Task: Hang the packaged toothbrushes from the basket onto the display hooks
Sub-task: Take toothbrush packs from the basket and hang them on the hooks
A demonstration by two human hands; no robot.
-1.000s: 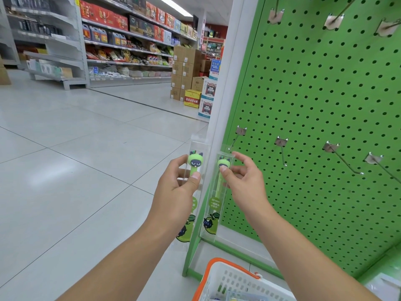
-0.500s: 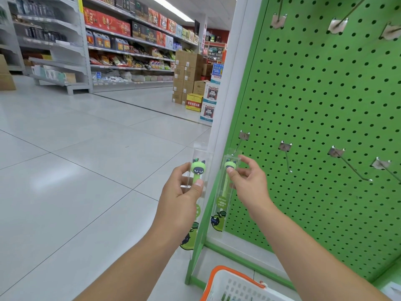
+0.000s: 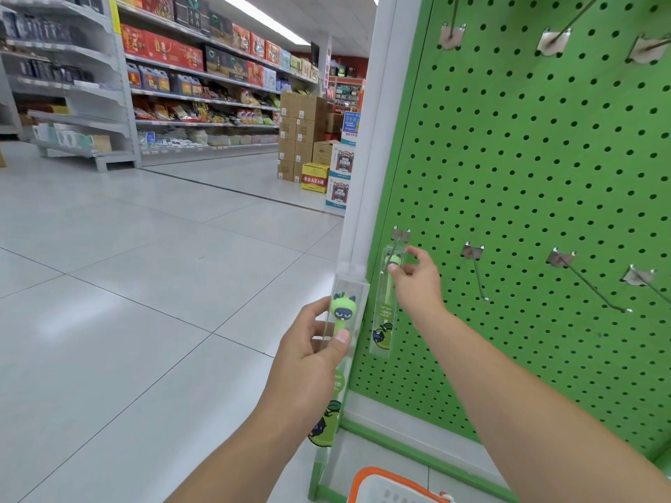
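right hand [image 3: 414, 281] pinches toothbrush pack [image 3: 385, 306] top at leftmost hook [image 3: 397, 245], likely to thread its hole | left hand [image 3: 312, 343] grips second pack [image 3: 339, 343] left of hook, waiting | basket [image 3: 392, 488] below

— Packs? 
— Two clear, slim toothbrush packs, each showing a green cat-head brush above a green apple print. Left pack [image 3: 344, 323] upright, gripped mid-height in left hand [image 3: 308, 352], thumb across front, near the white post. Right pack [image 3: 385, 310] upright against green pegboard [image 3: 526, 197], top pinched by right hand [image 3: 414, 281], right at leftmost hook [image 3: 398, 241] of lower row.
— On the hook? 
— Cannot tell. 
— Basket? 
— White basket [image 3: 392, 490], orange rim, bottom edge, below pegboard.
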